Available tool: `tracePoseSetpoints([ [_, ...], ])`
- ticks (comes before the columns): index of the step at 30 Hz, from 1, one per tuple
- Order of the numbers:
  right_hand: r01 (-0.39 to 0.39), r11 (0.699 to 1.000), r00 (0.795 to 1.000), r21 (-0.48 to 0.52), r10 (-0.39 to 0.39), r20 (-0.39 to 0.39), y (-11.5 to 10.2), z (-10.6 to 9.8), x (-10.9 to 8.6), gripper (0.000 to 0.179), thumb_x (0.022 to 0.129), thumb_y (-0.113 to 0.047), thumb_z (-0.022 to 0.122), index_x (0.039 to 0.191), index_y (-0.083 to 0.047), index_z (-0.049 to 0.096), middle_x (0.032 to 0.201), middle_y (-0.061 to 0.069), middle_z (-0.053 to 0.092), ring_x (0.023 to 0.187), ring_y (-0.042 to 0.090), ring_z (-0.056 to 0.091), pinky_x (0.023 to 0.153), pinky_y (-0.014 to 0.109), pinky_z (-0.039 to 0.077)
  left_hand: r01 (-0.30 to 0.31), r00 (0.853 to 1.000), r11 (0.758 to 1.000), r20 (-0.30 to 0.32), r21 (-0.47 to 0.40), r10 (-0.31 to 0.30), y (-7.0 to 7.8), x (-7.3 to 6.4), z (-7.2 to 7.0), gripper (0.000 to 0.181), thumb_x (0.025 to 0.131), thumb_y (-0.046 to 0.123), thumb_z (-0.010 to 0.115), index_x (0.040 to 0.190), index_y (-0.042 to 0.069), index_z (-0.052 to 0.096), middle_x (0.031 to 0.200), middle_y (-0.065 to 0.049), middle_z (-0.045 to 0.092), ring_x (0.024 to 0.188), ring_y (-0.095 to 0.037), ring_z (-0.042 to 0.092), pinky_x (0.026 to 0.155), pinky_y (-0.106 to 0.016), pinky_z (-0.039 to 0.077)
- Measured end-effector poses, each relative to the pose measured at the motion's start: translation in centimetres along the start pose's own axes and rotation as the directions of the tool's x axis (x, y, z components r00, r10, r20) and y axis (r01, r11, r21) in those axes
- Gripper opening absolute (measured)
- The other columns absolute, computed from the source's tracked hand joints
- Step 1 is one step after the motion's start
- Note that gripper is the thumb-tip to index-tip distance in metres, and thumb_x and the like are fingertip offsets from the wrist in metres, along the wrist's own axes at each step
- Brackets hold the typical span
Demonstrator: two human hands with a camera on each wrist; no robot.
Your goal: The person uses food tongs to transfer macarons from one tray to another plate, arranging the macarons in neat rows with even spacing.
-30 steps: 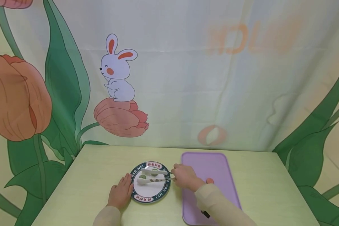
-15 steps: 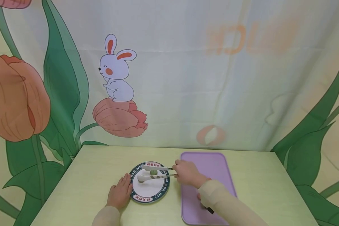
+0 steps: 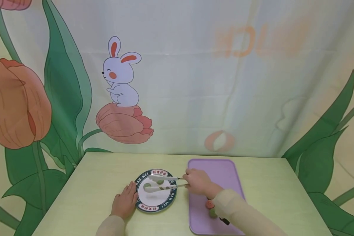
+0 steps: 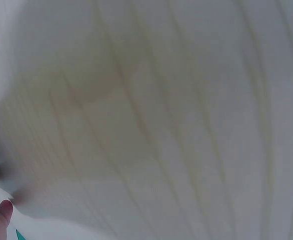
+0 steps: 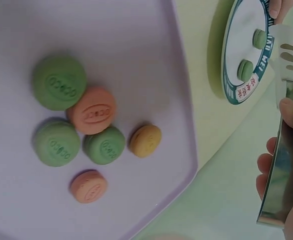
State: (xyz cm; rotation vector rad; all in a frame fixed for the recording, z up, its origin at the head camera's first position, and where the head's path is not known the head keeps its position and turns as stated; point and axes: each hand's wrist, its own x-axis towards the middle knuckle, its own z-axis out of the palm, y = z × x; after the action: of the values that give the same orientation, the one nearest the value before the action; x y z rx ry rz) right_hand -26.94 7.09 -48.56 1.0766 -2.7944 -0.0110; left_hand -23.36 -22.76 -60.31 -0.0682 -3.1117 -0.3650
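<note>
From where I stand, a pale backdrop (image 3: 180, 88) hangs behind a light yellow table (image 3: 271, 193) at 6 o'clock. The backdrop carries these prints. At 10 o'clock: a white rabbit (image 3: 122, 74), seated on a pink tulip (image 3: 122, 124) and facing 9 o'clock. At 9 o'clock: a large orange tulip (image 3: 17, 103). At 2 o'clock: orange lettering (image 3: 247, 41), too blurred to read. At 3 o'clock: green leaves (image 3: 318, 160). At 4 o'clock: a faint ring (image 3: 209, 141).

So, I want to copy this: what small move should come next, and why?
Probably swing the tongs across to a green macaron on the tray: their ends stand apart over the plate, which already holds two green macarons, while three green ones lie on the tray.
</note>
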Motion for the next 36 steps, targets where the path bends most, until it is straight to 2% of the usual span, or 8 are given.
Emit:
tracePoseSetpoints([
  [11, 0.021, 1.000, 0.999, 0.010, -0.020, -0.037, 0.8, 0.2, -1.1, 0.012, 0.071, -0.018, 0.065, 0.082, -0.014, 0.063, 0.071, -0.005, 0.048, 0.059, 0.010, 0.043, 0.044, 0.021, 0.033, 0.007, 1.000, 1.000, 0.008, 0.002, -0.007, 0.0, 0.0, 0.1, 0.053, 0.094, 0.033, 0.031, 0.138, 0.003, 0.026, 0.144, -0.013, 0.027, 0.129, -0.034, 0.030, 0.097, -0.058, 0.030],
  [21, -0.009, 1.000, 1.000, 0.027, 0.009, 0.001, 1.4, 0.3, -2.2, 0.019, 0.074, -0.024, 0.066, 0.091, -0.016, 0.065, 0.070, -0.007, 0.044, 0.059, 0.008, 0.039, 0.046, 0.018, 0.031, 0.010, 1.000, 1.000, 0.005, 0.011, -0.010, 0.1, 0.0, 0.1, 0.054, 0.094, 0.033, 0.033, 0.138, 0.003, 0.027, 0.144, -0.013, 0.028, 0.129, -0.034, 0.031, 0.097, -0.057, 0.031],
  [27, -0.007, 0.999, 1.000, 0.035, 0.007, 0.000, 1.8, 0.5, -3.0, 0.013, 0.075, -0.022, 0.065, 0.085, -0.016, 0.062, 0.068, -0.007, 0.040, 0.056, 0.008, 0.035, 0.042, 0.019, 0.027, 0.011, 1.000, 1.000, -0.013, 0.011, -0.011, 0.0, 0.0, 0.3, 0.053, 0.093, 0.033, 0.034, 0.137, 0.004, 0.029, 0.143, -0.012, 0.030, 0.128, -0.033, 0.032, 0.097, -0.056, 0.031],
  [32, -0.001, 0.999, 1.000, 0.055, 0.001, -0.009, 2.2, 1.0, -3.5, 0.012, 0.074, -0.020, 0.065, 0.085, -0.016, 0.062, 0.068, -0.007, 0.041, 0.057, 0.007, 0.035, 0.042, 0.018, 0.027, 0.016, 1.000, 1.000, 0.000, 0.021, -0.016, 0.1, 0.0, 0.2, 0.054, 0.094, 0.034, 0.033, 0.138, 0.004, 0.027, 0.144, -0.012, 0.029, 0.129, -0.032, 0.031, 0.097, -0.055, 0.032],
  [36, 0.019, 0.998, 0.999, 0.062, -0.016, -0.045, 2.4, 1.1, -3.9, 0.011, 0.072, -0.019, 0.065, 0.081, -0.015, 0.061, 0.068, -0.006, 0.042, 0.057, 0.007, 0.036, 0.042, 0.018, 0.027, 0.012, 1.000, 1.000, 0.006, 0.024, -0.012, 0.1, 0.0, 0.1, 0.054, 0.094, 0.033, 0.031, 0.138, 0.003, 0.027, 0.143, -0.013, 0.029, 0.129, -0.033, 0.031, 0.096, -0.056, 0.032],
])
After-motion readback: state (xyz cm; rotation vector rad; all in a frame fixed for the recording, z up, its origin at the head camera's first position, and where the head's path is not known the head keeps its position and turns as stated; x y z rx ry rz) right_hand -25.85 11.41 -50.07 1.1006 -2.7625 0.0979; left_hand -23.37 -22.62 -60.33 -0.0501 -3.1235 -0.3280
